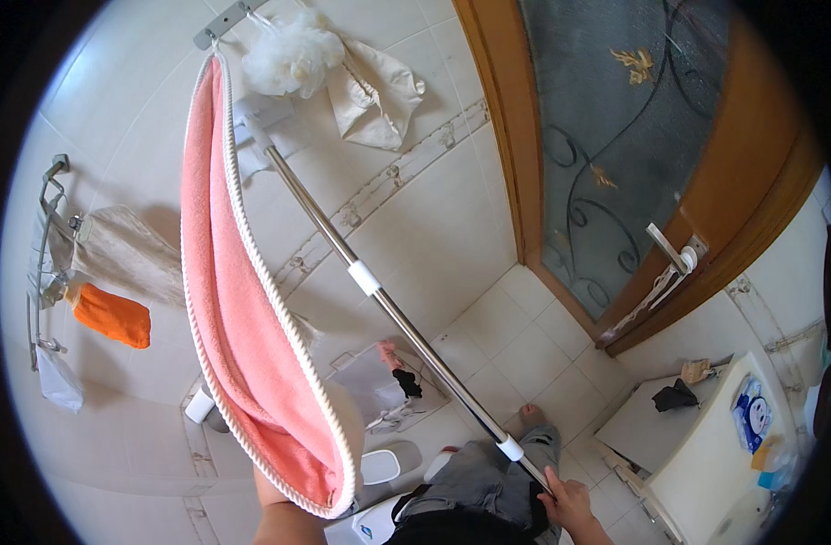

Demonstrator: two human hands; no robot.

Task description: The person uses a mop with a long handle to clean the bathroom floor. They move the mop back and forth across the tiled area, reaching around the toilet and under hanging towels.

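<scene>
My right hand grips the lower end of a metal telescopic pole with white plastic collars. The pole slants up to the left, and its white head is by the tiled wall, partly hidden behind a pink towel. White twisted cord edges this long towel, which hangs from a grey hook rail. My left forearm reaches up behind the towel's lower end. The towel hides my left hand, so its grip does not show.
A white mesh bath puff and a cream cloth bag hang beside the towel. At left, an orange wash mitt hangs from a metal rack. A wooden-framed glass door stands at right, above a white washbasin.
</scene>
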